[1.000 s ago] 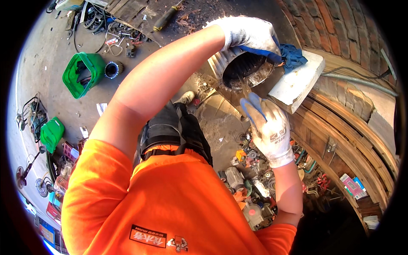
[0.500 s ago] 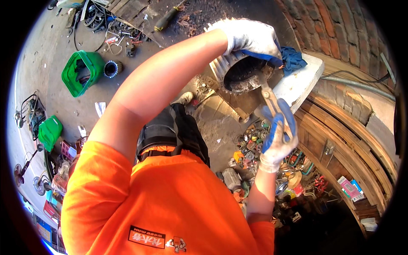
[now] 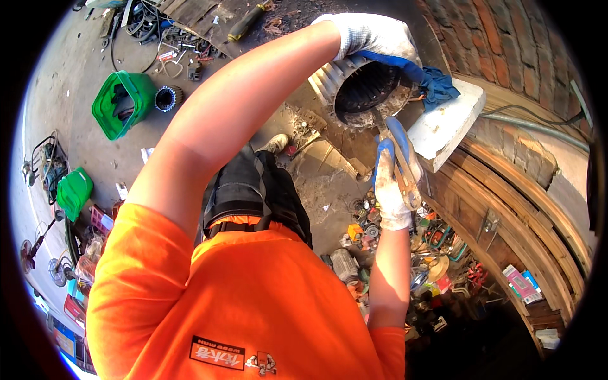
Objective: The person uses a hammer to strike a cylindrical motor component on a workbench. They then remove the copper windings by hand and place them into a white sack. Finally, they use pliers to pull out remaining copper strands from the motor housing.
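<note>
A finned metal motor housing (image 3: 324, 87) is tilted, with its round dark opening towards me. Over its top lies my left hand (image 3: 380, 39), in a white glove with a blue palm, closed on the upper rim; its fingertips are mostly hidden. My right hand (image 3: 394, 174), gloved alike, holds worn metal pliers (image 3: 405, 177) by their long handles. The pliers' jaws reach the lower rim of the opening, where the metal looks crusted and dirty. Beside the housing, a crumpled blue cloth (image 3: 438, 88) lies on a white block (image 3: 443, 130).
A brick wall (image 3: 506, 44) and stacked wooden boards (image 3: 513, 190) border the right. Below the housing lies a pile of mixed parts (image 3: 437, 266). On the left floor stand a green bucket (image 3: 140, 88), a ring-shaped part (image 3: 167, 99) and a green container (image 3: 75, 193).
My right hand with the pliers has moved left and slightly up, bringing the jaws to the opening's lower rim. My left hand and the housing have shifted slightly upward.
</note>
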The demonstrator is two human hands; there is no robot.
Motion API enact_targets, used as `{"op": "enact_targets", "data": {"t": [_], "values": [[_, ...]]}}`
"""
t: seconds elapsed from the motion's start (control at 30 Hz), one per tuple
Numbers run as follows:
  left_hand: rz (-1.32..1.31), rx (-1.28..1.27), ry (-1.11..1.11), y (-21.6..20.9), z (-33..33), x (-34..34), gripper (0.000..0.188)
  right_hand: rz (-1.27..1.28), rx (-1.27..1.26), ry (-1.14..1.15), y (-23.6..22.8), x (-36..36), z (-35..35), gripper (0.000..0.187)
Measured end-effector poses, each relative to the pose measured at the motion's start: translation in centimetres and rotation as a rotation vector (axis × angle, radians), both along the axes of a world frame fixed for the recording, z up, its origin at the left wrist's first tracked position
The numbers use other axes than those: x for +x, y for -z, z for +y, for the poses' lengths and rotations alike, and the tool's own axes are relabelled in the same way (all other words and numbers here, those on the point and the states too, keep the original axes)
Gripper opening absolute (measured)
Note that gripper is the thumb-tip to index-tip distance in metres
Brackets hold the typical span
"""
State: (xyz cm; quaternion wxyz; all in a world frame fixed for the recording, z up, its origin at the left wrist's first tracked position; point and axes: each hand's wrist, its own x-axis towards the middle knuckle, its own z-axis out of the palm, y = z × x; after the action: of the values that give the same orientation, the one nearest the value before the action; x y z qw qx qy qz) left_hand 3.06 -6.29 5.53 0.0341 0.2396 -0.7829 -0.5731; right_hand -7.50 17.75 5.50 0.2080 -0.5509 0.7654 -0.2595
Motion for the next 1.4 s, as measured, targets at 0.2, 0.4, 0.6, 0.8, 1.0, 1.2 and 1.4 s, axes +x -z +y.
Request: {"op": "enact_targets", "data": {"t": [0.2, 0.4, 0.6, 0.8, 1.0, 1.2, 1.4], "values": [[0.303, -0.086, 0.109, 3.7, -0.3, -1.8, 0.034, -0.008, -0.037, -0.21, -1.4, -0.5, -0.9, 0.037], [0.192, 0.031, 0.094, 2.4, 0.3, -1.5, 0.035, 0.271, -0.03, -0.542, -2.7, -1.1, -2.6, 0.046], [0.117, 0.079, 0.024, 1.3, 0.8, -0.6, 0.042, 0.36, 0.07, -0.691, -2.6, -1.6, -3.5, 0.051], [0.053, 0.056, 0.021, 1.3, 0.8, -1.0, 0.044, 0.43, 0.155, -0.806, -3.3, -1.7, -4.4, 0.052], [0.054, 0.068, 0.053, 1.2, 0.8, -1.0, 0.044, 0.37, 0.188, -0.795, -3.4, -1.7, -4.3, 0.053], [0.075, 0.081, 0.067, 1.2, 0.6, -0.9, 0.045, 0.469, 0.154, -0.839, -2.9, -1.8, -4.0, 0.054], [0.01, -0.009, 0.063, 1.2, 0.8, -1.3, 0.042, 0.25, -0.001, -0.609, -2.7, -1.9, -3.6, 0.042]]}}
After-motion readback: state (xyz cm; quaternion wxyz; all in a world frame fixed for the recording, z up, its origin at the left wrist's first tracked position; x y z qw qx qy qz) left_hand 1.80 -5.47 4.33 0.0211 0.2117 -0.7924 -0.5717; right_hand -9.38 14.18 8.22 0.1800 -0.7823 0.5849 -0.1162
